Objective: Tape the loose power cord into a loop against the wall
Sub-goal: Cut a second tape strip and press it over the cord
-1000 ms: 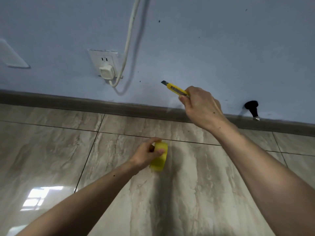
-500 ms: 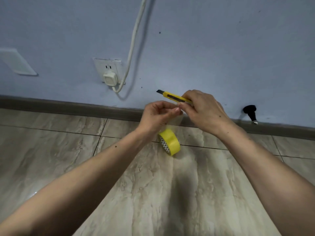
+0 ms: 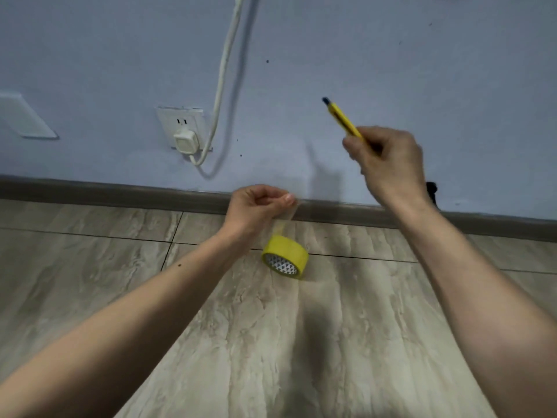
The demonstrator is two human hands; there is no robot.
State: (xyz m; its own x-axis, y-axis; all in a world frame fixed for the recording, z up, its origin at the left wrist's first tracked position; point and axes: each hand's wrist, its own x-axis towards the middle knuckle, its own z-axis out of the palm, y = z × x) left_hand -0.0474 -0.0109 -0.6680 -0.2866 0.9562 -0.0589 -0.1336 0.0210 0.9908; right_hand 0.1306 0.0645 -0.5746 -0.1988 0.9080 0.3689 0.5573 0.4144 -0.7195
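Observation:
A yellow tape roll [image 3: 285, 257] hangs just above the tiled floor from a clear strip of tape. My left hand [image 3: 256, 206] pinches the top end of that strip, near the baseboard. My right hand [image 3: 387, 159] is raised to the right in front of the wall, gripping a yellow utility knife [image 3: 342, 117] whose tip points up and left. A white power cord [image 3: 223, 70] runs down the blue wall and curves into a white plug [image 3: 186, 141] seated in the wall socket [image 3: 180, 122], left of both hands.
A grey baseboard [image 3: 120, 193] runs along the foot of the wall. A black doorstop [image 3: 431, 188] sticks out behind my right wrist. A white blank plate [image 3: 24, 116] sits on the wall at far left. Beige tiles [image 3: 90, 267] cover the floor.
My right hand has lifted away up and to the right with the knife. The left hand has dropped lower, still holding the tape strip, and the roll hangs beneath it.

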